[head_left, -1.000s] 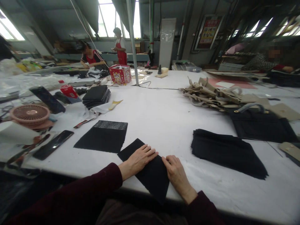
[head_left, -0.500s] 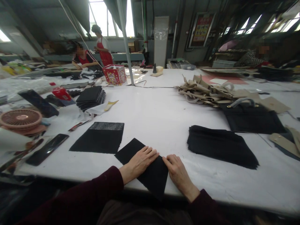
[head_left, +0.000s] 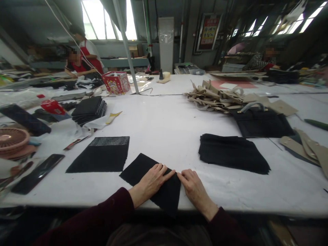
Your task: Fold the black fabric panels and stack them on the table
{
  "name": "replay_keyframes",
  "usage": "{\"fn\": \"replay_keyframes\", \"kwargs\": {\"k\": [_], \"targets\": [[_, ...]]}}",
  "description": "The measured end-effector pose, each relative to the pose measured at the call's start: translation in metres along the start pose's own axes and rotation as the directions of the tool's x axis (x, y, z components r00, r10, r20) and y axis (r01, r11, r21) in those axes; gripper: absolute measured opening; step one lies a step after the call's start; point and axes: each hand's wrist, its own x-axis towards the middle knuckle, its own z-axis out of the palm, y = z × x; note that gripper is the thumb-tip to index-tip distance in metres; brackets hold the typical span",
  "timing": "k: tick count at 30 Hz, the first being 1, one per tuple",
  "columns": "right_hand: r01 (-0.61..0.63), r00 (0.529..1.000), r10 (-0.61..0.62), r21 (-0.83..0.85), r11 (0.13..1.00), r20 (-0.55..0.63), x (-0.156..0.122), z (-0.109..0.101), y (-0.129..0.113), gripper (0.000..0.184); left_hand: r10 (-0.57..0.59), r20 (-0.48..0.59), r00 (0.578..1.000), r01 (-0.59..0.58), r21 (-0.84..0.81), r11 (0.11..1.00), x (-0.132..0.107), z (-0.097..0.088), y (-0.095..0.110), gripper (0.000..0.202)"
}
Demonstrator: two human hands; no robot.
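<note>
A piece of black fabric (head_left: 138, 168) lies askew at the table's front edge, one corner hanging over it. My left hand (head_left: 153, 180) rests on top of it, fingers flat, the index finger stretched toward the far right corner. At that corner my right hand (head_left: 195, 191) is closed, thumb and fingertips pinching the cloth's edge. Left of this piece lies another black fabric piece (head_left: 101, 157) with a speckled grey band along its far side. Over to the right is a stack of black fabric pieces (head_left: 233, 153) with frayed edges.
Beige straps (head_left: 212, 97) lie heaped at the back right beside a black bag piece with a handle (head_left: 263, 123). A phone (head_left: 38, 174), a pink fan (head_left: 12, 140) and folded black cloth (head_left: 89, 109) sit at left. A pole (head_left: 128, 51) rises behind. Other people work farther back.
The view has turned a little to the right, so things on the table appear shifted left. My left index finger has stretched out toward the fabric's corner; my right hand stays there.
</note>
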Motion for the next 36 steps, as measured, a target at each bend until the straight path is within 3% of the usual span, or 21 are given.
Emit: {"fn": "replay_keyframes", "kwargs": {"k": [8,12,17,20,24,28,32,36], "targets": [[-0.090,0.996,0.091,0.070,0.993,-0.014,-0.023,-0.015,0.008,0.028,0.000,0.004,1.000,0.000,0.004,1.000,0.000,0.001,-0.001,0.066],[-0.190,0.977,0.198,0.100,0.977,-0.075,-0.009,-0.013,0.001,0.037,-0.003,0.002,1.000,0.003,0.005,1.000,0.001,0.001,0.000,0.065],[-0.187,0.982,0.188,-0.048,0.981,0.018,0.010,-0.003,-0.023,0.043,-0.011,-0.013,1.000,0.011,-0.061,0.998,-0.003,0.006,-0.004,0.064],[-0.179,0.982,0.184,-0.097,0.979,0.036,0.008,0.000,-0.028,0.043,-0.052,-0.013,0.999,0.050,-0.108,0.993,-0.016,0.013,-0.022,0.066],[-0.178,0.983,0.181,-0.094,0.980,0.026,0.001,0.000,-0.026,0.046,-0.182,0.040,0.982,0.185,-0.082,0.979,-0.036,0.019,-0.067,0.066],[-0.196,0.980,0.196,-0.048,0.980,0.015,0.003,-0.003,-0.024,0.047,-0.336,0.058,0.940,0.341,-0.119,0.933,-0.037,0.011,-0.108,0.049],[-0.299,0.954,0.295,0.091,0.950,0.060,0.018,-0.010,-0.021,0.039,-0.401,0.050,0.915,0.396,-0.307,0.866,-0.018,-0.001,-0.116,0.031],[-0.382,0.924,0.376,0.223,0.897,0.073,0.041,-0.015,-0.022,0.037,-0.276,0.143,0.950,0.311,-0.415,0.855,-0.002,-0.007,-0.108,0.012]]}}
